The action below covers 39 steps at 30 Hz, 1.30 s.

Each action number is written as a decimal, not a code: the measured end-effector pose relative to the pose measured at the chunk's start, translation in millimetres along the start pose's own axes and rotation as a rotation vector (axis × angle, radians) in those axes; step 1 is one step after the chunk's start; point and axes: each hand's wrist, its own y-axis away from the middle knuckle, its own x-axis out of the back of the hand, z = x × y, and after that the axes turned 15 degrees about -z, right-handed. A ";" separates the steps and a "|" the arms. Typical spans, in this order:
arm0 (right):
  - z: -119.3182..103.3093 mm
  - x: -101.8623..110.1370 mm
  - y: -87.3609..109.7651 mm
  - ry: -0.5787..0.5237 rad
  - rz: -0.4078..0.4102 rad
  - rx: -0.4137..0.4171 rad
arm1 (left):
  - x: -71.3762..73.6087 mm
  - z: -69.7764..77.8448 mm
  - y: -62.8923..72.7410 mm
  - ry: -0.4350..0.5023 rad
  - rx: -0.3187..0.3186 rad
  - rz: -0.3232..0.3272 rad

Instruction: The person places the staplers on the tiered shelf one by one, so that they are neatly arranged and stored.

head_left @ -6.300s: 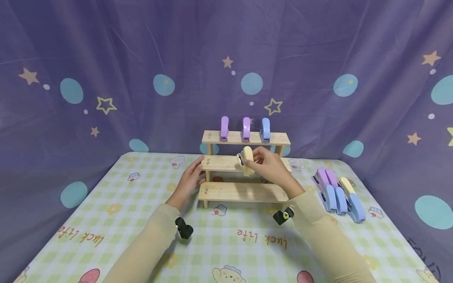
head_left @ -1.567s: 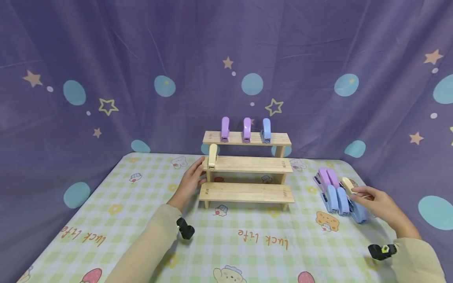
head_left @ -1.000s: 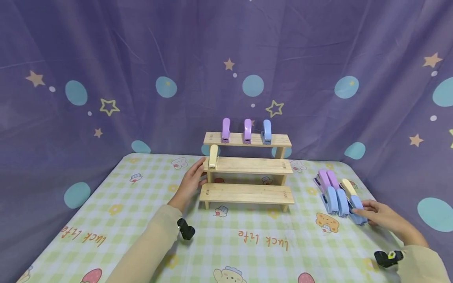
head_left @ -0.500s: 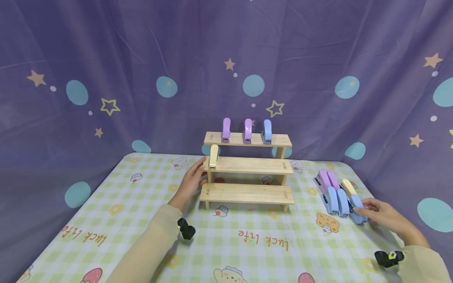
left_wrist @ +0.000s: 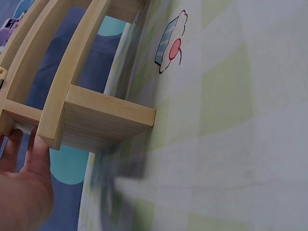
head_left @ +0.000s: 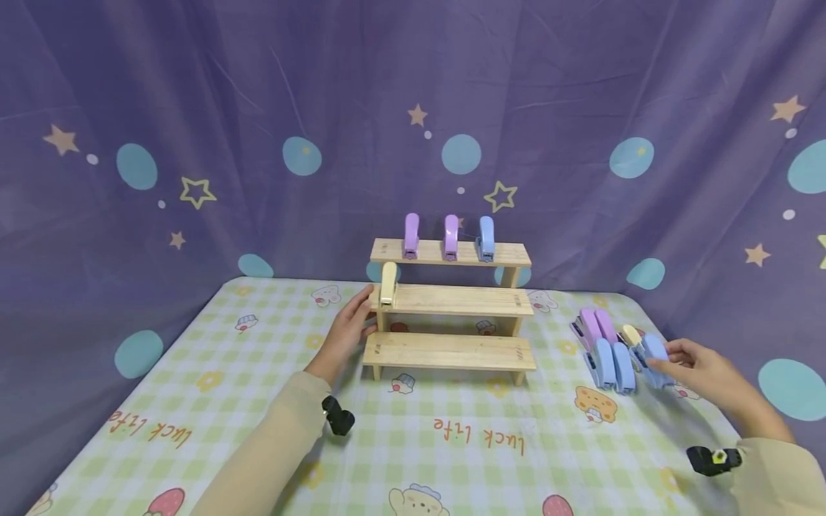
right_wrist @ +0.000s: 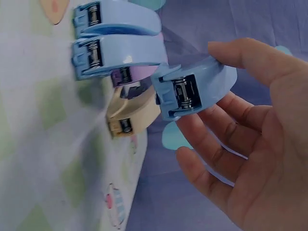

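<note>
My right hand (head_left: 703, 373) pinches a light blue stapler (right_wrist: 202, 89) between thumb and fingers. The right wrist view shows this stapler held off the cloth. Close by it are a cream stapler (right_wrist: 137, 113), two more blue staplers (head_left: 613, 365) and two purple staplers (head_left: 596, 326). My left hand (head_left: 345, 333) grips the left side of a three-tier wooden shelf (head_left: 452, 351) at its middle tier. On the top tier stand two purple staplers (head_left: 411, 236) and one blue stapler (head_left: 486, 239). Another cream stapler (head_left: 388, 285) stands at the left end of the middle tier.
A green-and-white checked tablecloth (head_left: 258, 459) with printed pictures covers the table. Behind it hangs a purple curtain (head_left: 361, 93) with stars and blue spots. Each wrist carries a small black camera (head_left: 338, 416).
Since the earliest frame, the cream stapler went from my right hand onto the middle tier. My right hand moved to the right-hand group and has just lifted a blue stapler. The left hand stayed put.
</note>
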 end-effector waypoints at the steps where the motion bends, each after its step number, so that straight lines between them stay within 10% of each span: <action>1: -2.1 1.5 0.8 0.005 0.002 0.000 | 0.2 0.0 -0.3 -0.001 0.000 0.001; 18: -65.0 -2.4 -12.0 -0.030 -0.022 0.136 | 3.0 -1.8 1.2 0.005 0.005 -0.014; 39: -184.8 -32.6 -75.5 -0.212 -0.073 0.450 | 4.1 -1.1 1.9 0.005 -0.017 -0.071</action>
